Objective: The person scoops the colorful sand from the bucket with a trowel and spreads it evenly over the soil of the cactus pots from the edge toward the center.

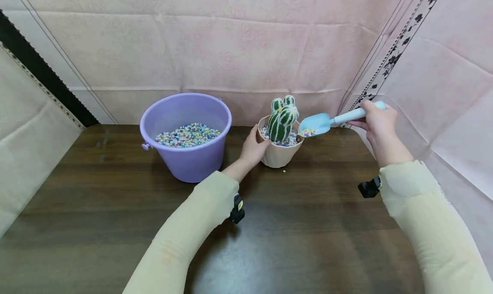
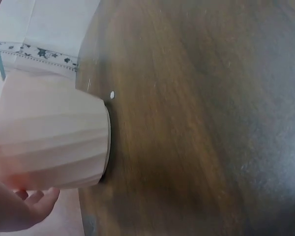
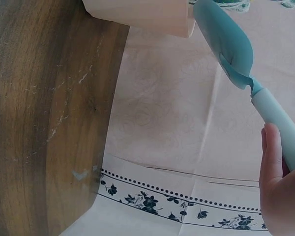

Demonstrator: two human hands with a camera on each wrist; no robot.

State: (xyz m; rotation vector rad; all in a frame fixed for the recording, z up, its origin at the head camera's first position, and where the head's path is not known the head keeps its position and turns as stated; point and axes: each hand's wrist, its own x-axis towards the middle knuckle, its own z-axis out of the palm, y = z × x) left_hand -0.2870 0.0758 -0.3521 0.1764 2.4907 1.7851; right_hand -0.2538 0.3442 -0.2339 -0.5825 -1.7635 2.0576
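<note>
A cream flower pot [image 1: 278, 156] stands on the table with a knitted green-and-white cactus [image 1: 283, 118] in it, set among small colourful pebbles [image 1: 286, 141]. My left hand [image 1: 254, 148] grips the pot's left side near the rim; in the left wrist view its fingers [image 2: 45, 204] go round the pot's far side. With my right hand [image 1: 379, 125] I hold a light blue garden trowel [image 1: 317, 123] by its handle. The trowel's tip is right at the pot's right rim, and some pebbles lie on the blade near that tip. Its underside shows in the right wrist view.
A purple bucket [image 1: 192, 163], partly filled with similar pebbles [image 1: 188, 135], stands left of the pot. One white pebble [image 1: 284, 171] lies on the brown wooden table [image 1: 300, 225] in front of the pot. Pale patterned cloth [image 1: 239, 50] hangs behind and at both sides.
</note>
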